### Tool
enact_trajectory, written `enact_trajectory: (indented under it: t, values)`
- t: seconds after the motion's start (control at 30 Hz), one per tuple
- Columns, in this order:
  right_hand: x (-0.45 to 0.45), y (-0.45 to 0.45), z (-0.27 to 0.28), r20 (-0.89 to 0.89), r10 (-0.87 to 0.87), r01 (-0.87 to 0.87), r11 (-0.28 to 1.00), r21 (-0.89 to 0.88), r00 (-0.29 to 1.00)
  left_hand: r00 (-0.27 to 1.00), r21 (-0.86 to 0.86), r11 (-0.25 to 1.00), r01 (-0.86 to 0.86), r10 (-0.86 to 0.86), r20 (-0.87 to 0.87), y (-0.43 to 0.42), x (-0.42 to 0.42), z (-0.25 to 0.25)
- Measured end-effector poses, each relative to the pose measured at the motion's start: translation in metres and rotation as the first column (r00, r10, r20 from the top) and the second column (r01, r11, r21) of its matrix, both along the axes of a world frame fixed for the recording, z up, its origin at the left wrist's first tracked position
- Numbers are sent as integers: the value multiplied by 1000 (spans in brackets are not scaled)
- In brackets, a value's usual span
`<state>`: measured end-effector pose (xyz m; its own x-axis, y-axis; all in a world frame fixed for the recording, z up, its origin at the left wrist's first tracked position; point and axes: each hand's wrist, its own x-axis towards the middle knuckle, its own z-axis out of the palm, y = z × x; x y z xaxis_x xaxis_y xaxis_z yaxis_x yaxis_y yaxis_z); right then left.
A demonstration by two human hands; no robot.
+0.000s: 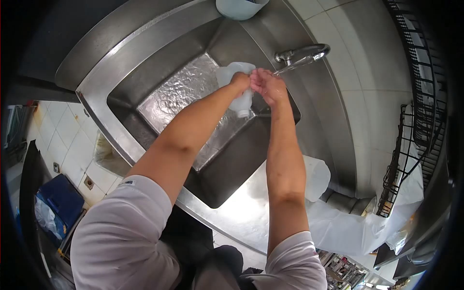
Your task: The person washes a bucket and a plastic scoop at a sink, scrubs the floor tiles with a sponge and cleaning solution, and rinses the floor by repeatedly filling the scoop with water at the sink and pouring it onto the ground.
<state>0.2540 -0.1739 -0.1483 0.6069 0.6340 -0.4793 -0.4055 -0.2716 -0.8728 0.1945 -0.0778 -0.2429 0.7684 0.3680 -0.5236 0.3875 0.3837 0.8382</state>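
Note:
A translucent white plastic jug (235, 71) is held over the sink basin (227, 174), its narrow neck pointing toward me. My left hand (239, 82) is closed around the jug's upper side, probably at the handle, which my fingers hide. Close beside it, my right hand (268, 86) is in the stream falling from the faucet (309, 54). Its fingers are partly extended, fingertips near my left hand, and nothing shows in the palm. Shallow rippling water (179, 94) covers the basin floor.
A pale plastic container (240, 7) stands at the sink's far edge. Another translucent white container (316, 179) lies on the right-hand ledge near crumpled clear plastic (343, 227). Black wire racks (420, 96) line the right wall. A blue bin lid (60, 198) is at lower left.

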Motion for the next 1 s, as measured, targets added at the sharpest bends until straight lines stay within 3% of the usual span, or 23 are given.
enact_trajectory:
  t: [0.03, 0.1, 0.17, 0.23, 0.33, 0.37, 0.47, 0.57, 0.67, 0.73, 0.83, 0.9, 0.93, 1.0]
  values:
    - [10, 0, 1, -154, 8, 6, 996, 93, 988, 989, 202, 968, 146, -145, -18, 6, 6, -17]
    - [26, -5, 10, -443, 59, 65, 964, 259, 894, 904, 543, 733, 410, -405, -135, 10, 25, -53]
    - [24, 11, 19, -352, 55, 10, 983, 182, 934, 765, 759, 328, 562, -555, -327, 20, 44, -66]
    - [16, 17, 13, -338, 95, -58, 991, 118, 936, 700, 694, 292, 658, -576, -421, 9, 45, -53]
    - [7, 32, -8, -151, 117, -87, 977, 193, 982, 680, 709, 231, 666, -579, -450, 2, 49, -40]
    - [-12, 42, 7, -71, 176, -166, 978, 123, 982, 682, 716, 223, 662, -574, -452, 1, 48, -40]
    - [-65, 51, 27, 399, 425, -521, 836, 170, 812, 678, 724, 198, 660, -572, -462, 11, 44, -45]
    - [-87, 34, 39, 589, 252, -315, 949, 4, 768, 661, 721, 176, 670, -583, -472, 22, 44, -53]
    - [-24, 33, -53, 931, 107, -215, 976, -32, 349, 705, 761, 196, 619, -566, -428, 30, 39, -54]
    - [4, 48, -75, 822, 375, -106, 925, -366, 428, 786, 805, 262, 533, -507, -355, 33, 15, -43]
    - [69, 87, -130, 679, 720, -218, 691, -689, 139, 897, 795, 437, 421, -332, -292, 25, -29, -20]
    - [92, 125, -121, 448, 884, -255, 468, -846, 137, 925, 762, 525, 379, -251, -286, 28, -47, -20]
    - [96, 135, -110, 310, 942, -274, 335, -901, 133, 927, 597, 710, 374, -267, -263, 28, -55, -16]
    - [88, 143, -40, 141, 958, -465, 246, -850, 249, 942, 151, 943, 297, -264, -207, 33, -70, -6]
